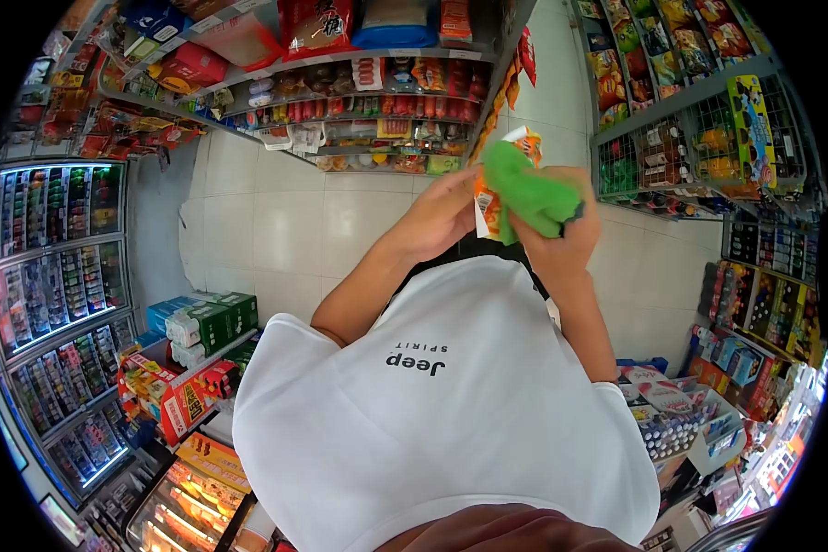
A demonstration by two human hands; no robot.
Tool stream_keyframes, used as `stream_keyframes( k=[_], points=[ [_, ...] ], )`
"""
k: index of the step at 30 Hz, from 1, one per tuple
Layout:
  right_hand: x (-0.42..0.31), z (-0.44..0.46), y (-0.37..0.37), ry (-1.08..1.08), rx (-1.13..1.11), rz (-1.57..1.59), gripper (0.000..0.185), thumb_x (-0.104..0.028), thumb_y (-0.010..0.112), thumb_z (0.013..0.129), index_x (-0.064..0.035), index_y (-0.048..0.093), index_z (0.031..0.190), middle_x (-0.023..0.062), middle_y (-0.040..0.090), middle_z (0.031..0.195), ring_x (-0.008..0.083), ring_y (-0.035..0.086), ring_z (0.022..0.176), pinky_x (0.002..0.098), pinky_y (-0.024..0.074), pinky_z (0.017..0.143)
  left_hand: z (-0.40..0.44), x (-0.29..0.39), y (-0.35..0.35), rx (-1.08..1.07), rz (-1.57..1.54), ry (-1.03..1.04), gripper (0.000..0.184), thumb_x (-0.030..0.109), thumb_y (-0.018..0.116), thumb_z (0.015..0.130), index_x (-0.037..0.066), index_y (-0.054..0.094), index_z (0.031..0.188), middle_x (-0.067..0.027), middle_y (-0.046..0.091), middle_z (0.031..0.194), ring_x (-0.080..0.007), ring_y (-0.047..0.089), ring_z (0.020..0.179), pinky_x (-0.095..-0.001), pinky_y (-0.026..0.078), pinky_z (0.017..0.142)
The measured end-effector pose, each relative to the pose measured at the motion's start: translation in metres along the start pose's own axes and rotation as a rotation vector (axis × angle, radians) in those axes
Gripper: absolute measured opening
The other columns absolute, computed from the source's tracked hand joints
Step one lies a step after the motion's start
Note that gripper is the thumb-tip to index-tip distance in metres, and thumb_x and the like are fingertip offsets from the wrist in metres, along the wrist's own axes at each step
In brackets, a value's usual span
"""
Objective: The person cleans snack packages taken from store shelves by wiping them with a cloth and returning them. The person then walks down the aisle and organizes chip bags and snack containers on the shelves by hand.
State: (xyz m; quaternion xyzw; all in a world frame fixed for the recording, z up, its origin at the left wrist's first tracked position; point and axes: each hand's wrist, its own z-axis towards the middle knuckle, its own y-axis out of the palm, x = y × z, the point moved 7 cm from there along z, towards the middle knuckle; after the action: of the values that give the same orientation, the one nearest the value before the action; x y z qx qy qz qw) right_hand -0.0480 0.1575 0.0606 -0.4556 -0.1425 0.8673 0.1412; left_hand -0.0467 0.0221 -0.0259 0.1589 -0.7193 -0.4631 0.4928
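Head view showed us, right of upper centre, a right hand [572, 250] clutching green cloth [530, 191] against an orange packet [488, 210], perhaps steadied by the half-curled left hand [443, 213], grip unclear.

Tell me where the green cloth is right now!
In the head view, the green cloth is above and right of centre, in the person's right hand, in front of the orange-and-white packet by the left hand.
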Motion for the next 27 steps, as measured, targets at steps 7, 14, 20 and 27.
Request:
stream_keyframes(
  k=[7,14,20,27],
  points=[
    [-0.009,0.003,-0.003,-0.074,-0.003,-0.114,0.043,-0.002,0.084,0.060,-0.0080,0.070,0.101,0.0082,0.062,0.096,0.0248,0.063,0.081,0.0316,0.0519,0.069,-0.006,0.001,-0.005,-0.044,0.069,-0.022,0.040,0.017,0.043,0.105,-0.003,0.042,0.140,-0.0131,0.054,0.135,-0.0211,0.058,0.120,-0.0376,0.048,0.102],
    [0.011,0.001,-0.020,0.045,0.198,-0.042,0.035,-0.001,0.080,0.071,-0.0024,0.068,0.103,0.0079,0.064,0.099,0.0206,0.066,0.085,0.0304,0.0518,0.074,-0.001,-0.006,-0.008,-0.003,0.002,-0.034,0.040,0.021,0.040,0.106,-0.002,0.045,0.138,-0.0140,0.057,0.133,-0.0226,0.060,0.117,-0.0401,0.049,0.101],
    [0.047,-0.021,-0.043,0.413,0.407,0.158,0.028,-0.013,0.078,0.084,0.0022,0.066,0.104,0.0083,0.069,0.099,0.0129,0.063,0.088,0.0273,0.0499,0.079,0.007,-0.014,-0.022,0.045,-0.064,-0.060,0.042,0.026,0.034,0.106,-0.001,0.050,0.134,-0.0128,0.060,0.129,-0.0224,0.062,0.113,-0.0404,0.050,0.097],
    [0.082,-0.050,-0.064,0.565,0.433,0.121,0.036,-0.016,0.074,0.088,0.0046,0.061,0.115,0.0091,0.066,0.110,0.0144,0.062,0.097,0.0283,0.0493,0.084,0.016,-0.004,-0.067,0.251,-0.005,-0.025,0.046,0.033,0.035,0.105,0.003,0.049,0.136,-0.0123,0.059,0.130,-0.0244,0.061,0.113,-0.0448,0.050,0.096]
  ],
)
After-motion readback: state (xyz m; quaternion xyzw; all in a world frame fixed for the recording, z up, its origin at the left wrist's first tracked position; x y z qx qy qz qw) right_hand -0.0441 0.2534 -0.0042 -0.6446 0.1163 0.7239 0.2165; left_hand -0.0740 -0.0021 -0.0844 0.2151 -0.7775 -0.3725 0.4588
